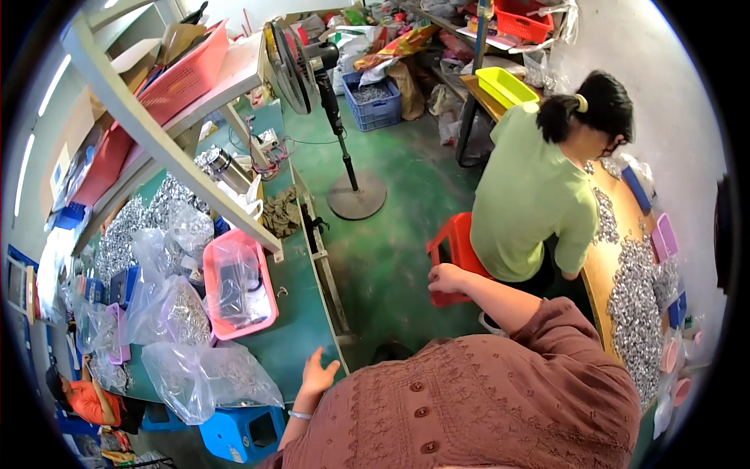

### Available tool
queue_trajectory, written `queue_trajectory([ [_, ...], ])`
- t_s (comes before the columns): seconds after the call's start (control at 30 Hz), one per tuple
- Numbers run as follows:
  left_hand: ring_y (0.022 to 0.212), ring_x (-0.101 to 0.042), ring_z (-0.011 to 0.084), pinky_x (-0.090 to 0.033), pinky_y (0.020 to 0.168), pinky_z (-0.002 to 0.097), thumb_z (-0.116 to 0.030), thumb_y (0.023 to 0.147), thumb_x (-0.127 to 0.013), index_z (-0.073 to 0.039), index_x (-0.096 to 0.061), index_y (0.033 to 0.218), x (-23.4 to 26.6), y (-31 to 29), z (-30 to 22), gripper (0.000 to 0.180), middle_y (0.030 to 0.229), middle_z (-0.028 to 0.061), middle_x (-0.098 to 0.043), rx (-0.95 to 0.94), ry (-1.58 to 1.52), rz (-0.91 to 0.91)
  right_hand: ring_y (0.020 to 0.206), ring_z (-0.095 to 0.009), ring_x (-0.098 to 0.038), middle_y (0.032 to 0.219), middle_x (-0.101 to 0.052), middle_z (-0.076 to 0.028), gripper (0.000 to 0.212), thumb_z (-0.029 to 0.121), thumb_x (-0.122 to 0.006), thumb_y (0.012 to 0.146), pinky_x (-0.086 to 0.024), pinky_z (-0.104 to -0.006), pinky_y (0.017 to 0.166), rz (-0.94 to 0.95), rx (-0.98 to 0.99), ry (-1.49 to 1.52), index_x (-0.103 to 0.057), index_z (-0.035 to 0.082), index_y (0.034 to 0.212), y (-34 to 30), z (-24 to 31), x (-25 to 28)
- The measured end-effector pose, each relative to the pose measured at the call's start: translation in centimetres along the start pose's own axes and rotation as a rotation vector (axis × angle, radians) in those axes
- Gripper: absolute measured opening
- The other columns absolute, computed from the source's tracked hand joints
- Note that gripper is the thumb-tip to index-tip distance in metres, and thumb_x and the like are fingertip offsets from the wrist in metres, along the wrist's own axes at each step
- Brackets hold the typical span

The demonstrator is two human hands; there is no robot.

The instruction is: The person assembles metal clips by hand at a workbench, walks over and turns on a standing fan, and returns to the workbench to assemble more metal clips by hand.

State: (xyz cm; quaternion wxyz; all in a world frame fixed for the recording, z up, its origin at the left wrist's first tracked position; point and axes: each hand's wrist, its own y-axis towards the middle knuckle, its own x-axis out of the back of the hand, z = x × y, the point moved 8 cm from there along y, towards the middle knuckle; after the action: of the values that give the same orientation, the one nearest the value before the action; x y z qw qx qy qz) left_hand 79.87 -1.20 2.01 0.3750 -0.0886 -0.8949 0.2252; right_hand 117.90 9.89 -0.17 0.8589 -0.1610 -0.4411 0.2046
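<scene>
My left hand (316, 375) is raised beside the edge of the green worktable (301, 293), thumb and fingers apart, holding nothing. A bracelet circles that wrist. My right hand (447, 278) is out in front of the red plastic stool (449, 234), its fingers curled in; nothing shows in them. From this view I cannot tell whether it touches the stool. Nearest my left hand on the table are a pink plastic basket (266, 316) holding a clear bag and a clear bag of small metal parts (234, 375).
A person in a green shirt (531, 187) sits on the right at a wooden bench (598, 273) heaped with metal parts (639, 313). Ahead stand a floor fan (355, 195) and a blue crate (376, 116). A blue stool (242, 434) is at lower left; another person (94, 402) is beyond.
</scene>
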Motion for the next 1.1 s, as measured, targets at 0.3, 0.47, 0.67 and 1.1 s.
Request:
queue_trajectory([
  [0.3,0.102,-0.051,0.0325,-0.040,0.087,0.0342,-0.038,0.070,-0.064,-0.003,-0.040,0.125,-1.1,6.4,5.2,0.069,0.110,0.0211,-0.053,0.134,0.036,0.171,0.084,-0.025,-0.060,0.091,-0.062,-0.012,0.054,0.028,-0.070,0.063,-0.048,-0.0332,0.074,0.042,0.006,-0.109,-0.055,0.001,0.107,15.1,3.5,6.8],
  [0.47,0.101,-0.051,0.0322,-0.040,0.085,0.0343,-0.037,0.070,-0.064,-0.003,-0.041,0.124,0.8,11.0,4.4,0.067,0.109,0.0207,-0.054,0.220,0.017,0.135,0.088,-0.027,-0.059,0.096,-0.060,-0.016,0.067,0.029,-0.073,0.056,-0.048,-0.0341,0.077,-0.180,-0.044,-0.048,-0.050,0.000,0.112,22.6,3.9,15.7],
  [0.67,0.099,-0.051,0.0318,-0.040,0.084,0.0344,-0.037,0.071,-0.064,-0.003,-0.042,0.122,4.2,17.0,-1.1,0.065,0.107,0.0203,-0.054,0.282,-0.054,0.071,0.093,-0.030,-0.056,0.098,-0.057,-0.020,0.069,0.029,-0.074,0.052,-0.046,-0.0358,0.080,-0.390,-0.008,0.038,-0.048,-0.003,0.108,35.1,6.3,24.7],
  [1.1,0.094,-0.052,0.0310,-0.041,0.080,0.0346,-0.035,0.071,-0.063,-0.003,-0.044,0.119,4.9,25.6,-10.6,0.061,0.104,0.0193,-0.055,0.632,-0.198,-0.075,0.114,-0.035,-0.040,0.121,-0.041,-0.022,0.097,0.024,-0.082,0.049,-0.034,-0.0377,0.096,-0.611,0.245,0.518,-0.029,-0.002,0.126,58.3,13.1,35.9],
])
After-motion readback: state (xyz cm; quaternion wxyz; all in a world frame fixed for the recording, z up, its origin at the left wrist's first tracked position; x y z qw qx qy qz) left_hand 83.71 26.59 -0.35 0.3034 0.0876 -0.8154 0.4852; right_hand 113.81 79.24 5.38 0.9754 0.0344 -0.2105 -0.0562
